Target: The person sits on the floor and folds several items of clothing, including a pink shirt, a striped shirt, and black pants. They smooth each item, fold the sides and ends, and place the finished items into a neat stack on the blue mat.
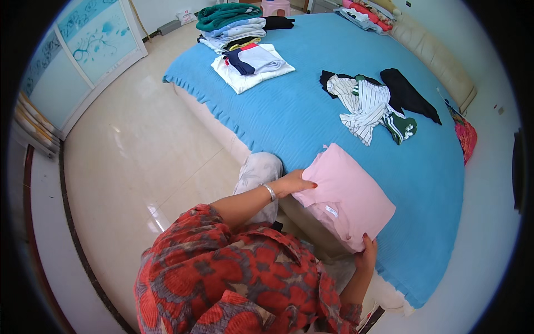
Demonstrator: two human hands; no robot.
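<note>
A folded pink shirt [354,188] with a small white neck label lies at the near edge of the bed's blue cover [292,121]. My left hand [294,183], with a silver bangle at the wrist, grips the shirt's left side, thumb on top. At its lower right corner my right hand [367,252] pinches the fabric, thumb on top and the other fingers mostly hidden. Beyond the shirt lie a loosely spread white striped garment with green parts [371,100] and a black garment [409,94].
Folded clothes [231,29] are stacked at the bed's far left corner, beside a white folded garment [242,83] with a grey and navy one on top. More clothes [365,18] lie near the padded headboard [434,54]. Tiled floor [125,146] borders the bed's left side.
</note>
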